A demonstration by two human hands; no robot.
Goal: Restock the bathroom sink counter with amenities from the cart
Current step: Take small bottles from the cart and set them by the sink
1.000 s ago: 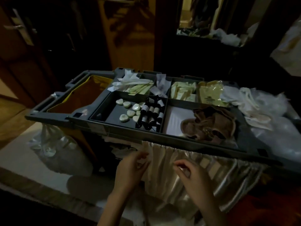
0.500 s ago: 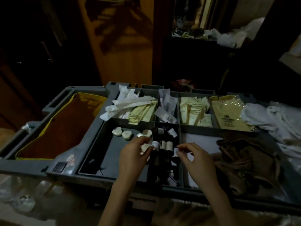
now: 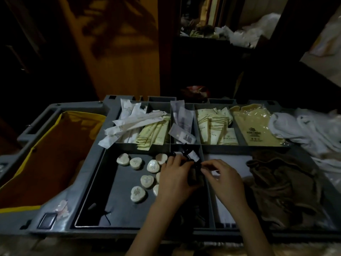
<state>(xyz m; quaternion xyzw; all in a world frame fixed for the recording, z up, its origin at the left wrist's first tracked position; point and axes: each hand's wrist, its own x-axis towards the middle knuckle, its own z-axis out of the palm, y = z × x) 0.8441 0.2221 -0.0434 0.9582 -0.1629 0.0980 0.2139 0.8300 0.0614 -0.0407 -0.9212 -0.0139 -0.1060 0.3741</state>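
Reaching into the grey plastic cart tray (image 3: 110, 232), both hands meet over the bottle row.

Left hand (image 3: 175, 182): fingers curled round one dark bottle (image 3: 193, 175). Right hand (image 3: 224, 179): thumb and forefinger pinched on that same bottle's upper end, other fingers loosely bent. Light is dim, so I cannot tell the exact contact at the cap.

More small dark bottles with white labels (image 3: 191, 156) lie just behind the fingers, at the right side of the front-left compartment against the divider. Same compartment holds loose heart-shaped white soaps (image 3: 147, 181), left of the left hand, and a couple are partly hidden under it.

Back row, left to right:
- long white paper sachets (image 3: 129, 124), some sticking out over the rim
- cream striped sachets (image 3: 153, 134), beside them
- pale grey flat packets (image 3: 181, 126)
- cream printed packets (image 3: 212, 126)
- yellow plastic-wrapped packs (image 3: 255, 126)

The front-right compartment has a white flat sheet (image 3: 228, 157) under the right hand, with a crumpled brown cloth (image 3: 280, 183) on its right side. White cloths (image 3: 306, 130) are piled at the far right. A yellow-edged brown bag (image 3: 46, 154) hangs open at the tray's left end.
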